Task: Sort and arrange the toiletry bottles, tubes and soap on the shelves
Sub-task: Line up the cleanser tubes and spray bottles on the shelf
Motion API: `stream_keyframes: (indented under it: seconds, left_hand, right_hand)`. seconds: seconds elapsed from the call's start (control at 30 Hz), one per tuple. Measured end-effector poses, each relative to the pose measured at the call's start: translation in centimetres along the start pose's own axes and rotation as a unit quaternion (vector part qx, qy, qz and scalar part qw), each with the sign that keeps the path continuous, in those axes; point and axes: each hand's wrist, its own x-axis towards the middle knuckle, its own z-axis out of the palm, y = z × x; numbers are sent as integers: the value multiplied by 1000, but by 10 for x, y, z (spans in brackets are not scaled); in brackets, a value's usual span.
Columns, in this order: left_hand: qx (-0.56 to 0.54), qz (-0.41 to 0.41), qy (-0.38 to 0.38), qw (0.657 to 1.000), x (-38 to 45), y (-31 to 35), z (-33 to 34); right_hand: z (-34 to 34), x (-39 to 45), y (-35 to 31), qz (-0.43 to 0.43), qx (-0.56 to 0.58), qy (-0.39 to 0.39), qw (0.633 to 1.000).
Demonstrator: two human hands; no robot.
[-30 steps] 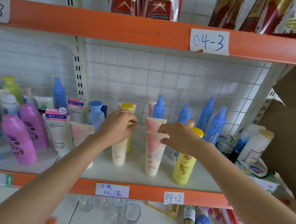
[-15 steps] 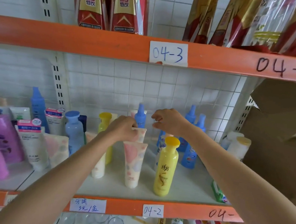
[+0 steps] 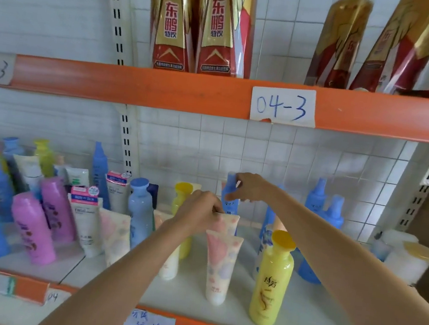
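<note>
**shelfwatcher:** Head cam only. The left hand (image 3: 197, 211) was curled over the top edge of a pink-patterned soft plastic tube (image 3: 224, 223) standing cap-down mid-shelf, fingers pinching its crimped end. A second pink-patterned tube (image 3: 219, 266) stood just in front of it, at the first one's 6 o'clock, untouched.

**tidy_tom:** And the other hand?

**shelfwatcher:** The right hand (image 3: 249, 188) was at the left hand's 1 o'clock, thumb and fingers gripping the neck of a tall blue plastic spray bottle (image 3: 230, 198) near the tiled back wall. The bottle stood upright, right behind the pinched tube.

**tidy_tom:** What else was on the white shelf board (image 3: 305, 317)?

**shelfwatcher:** A yellow plastic bottle with a yellow cap (image 3: 272, 279) stood at the front tube's 3 o'clock, apart from both hands. Off at 9 o'clock were two pink-purple bottles (image 3: 34, 228) leaning, plus a pale blue rounded bottle (image 3: 139, 212). Red-and-gold drink pouches (image 3: 196, 25) stood on the orange-edged shelf above.
</note>
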Motion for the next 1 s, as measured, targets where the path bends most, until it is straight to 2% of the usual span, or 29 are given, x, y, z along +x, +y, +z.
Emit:
stream_keyframes:
  seconds: [0.07,0.17,0.33,0.47,0.63,0.73,0.83,0.9,1.0]
  left_hand:
    - [-5,-4,8,1000,3,0,1]
    - [-11,-19,18,1000,8,1,4]
    - [11,-30,42,999,16,1,11]
    - [26,-35,36,998,20,-2,11]
    - [72,-40,-2,997,20,2,13]
    - [52,-7,15,999,18,16,10]
    - [-21,72,55,996,18,44,7]
    - [-63,104,48,991,21,65,8]
    - [-101,117,20,988,28,90,15]
  right_hand:
    - [-2,-4,-3,-17,21,-22,999]
    - [-2,-15,-2,-33,32,10,999]
    - [-21,-49,12,-34,160,142,976]
    - [-33,-96,22,-78,193,223,952]
    - [-37,-158,36,-119,131,338,924]
    - [-47,-194,44,-171,51,387,905]
    - [-58,-222,53,-199,-45,404,892]
    - [-65,-236,59,-196,-70,395,895]
    - [-70,-249,65,-130,-92,370,915]
